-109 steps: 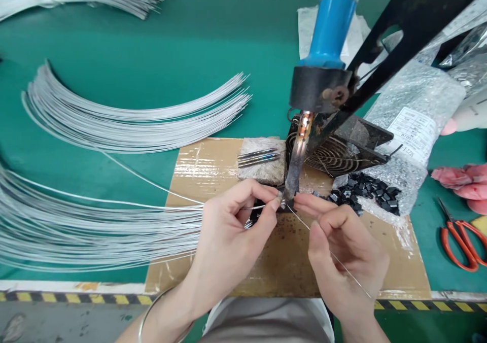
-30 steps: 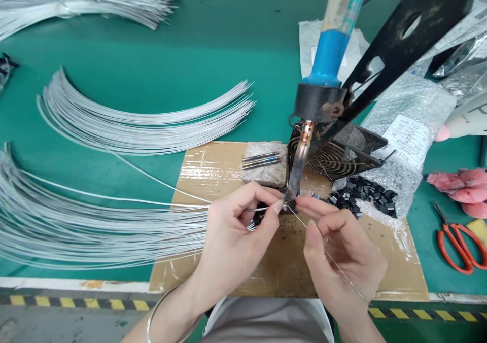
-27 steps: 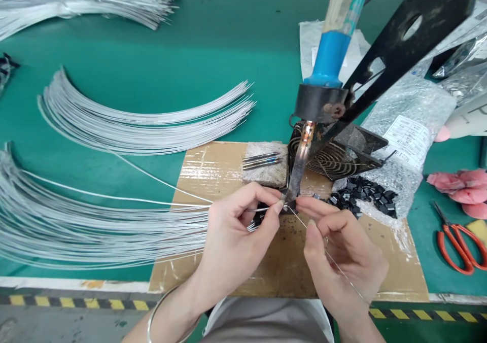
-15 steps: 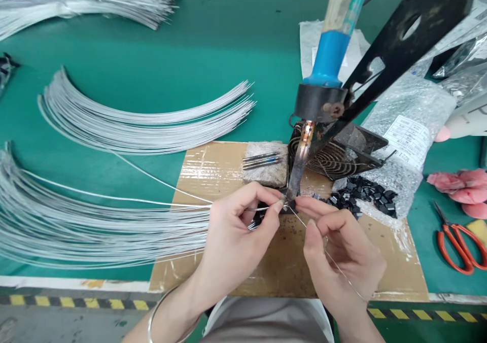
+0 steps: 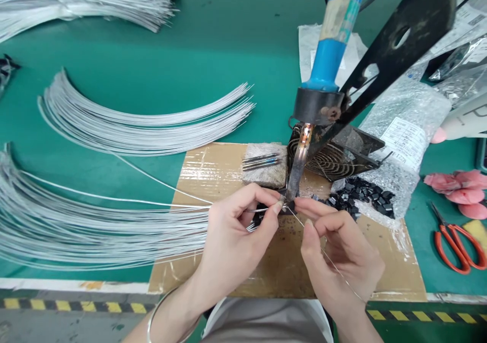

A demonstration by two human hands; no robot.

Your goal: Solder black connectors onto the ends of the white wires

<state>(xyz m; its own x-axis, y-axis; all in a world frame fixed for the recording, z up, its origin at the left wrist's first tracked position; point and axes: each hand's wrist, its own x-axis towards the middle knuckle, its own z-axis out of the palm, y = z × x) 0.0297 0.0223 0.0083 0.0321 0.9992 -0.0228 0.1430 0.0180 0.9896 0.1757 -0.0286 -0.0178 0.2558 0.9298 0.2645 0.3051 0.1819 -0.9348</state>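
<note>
My left hand (image 5: 239,236) pinches a thin white wire (image 5: 152,202) close to its end, just under the tip of a soldering iron (image 5: 299,165) clamped in a black metal arm (image 5: 399,43). Between thumb and fingers, my right hand (image 5: 342,256) holds a strand of solder wire (image 5: 335,267), its end reaching the iron tip. Whatever small part sits at the joint is mostly hidden by the fingertips. Another bundle of white wires (image 5: 114,236) passes behind my left hand.
A second wire bundle (image 5: 152,127) lies on the green mat. Spare tips (image 5: 262,161) rest on a pad beside a black fan (image 5: 338,152). Small black parts (image 5: 375,196) spill by bubble wrap (image 5: 411,109). Orange-handled scissors (image 5: 456,241) lie at right; cardboard (image 5: 395,272) lies beneath my hands.
My right hand has shifted very slightly left along with the solder's end at the tip. The whole view has moved a little; both grips look the same.
</note>
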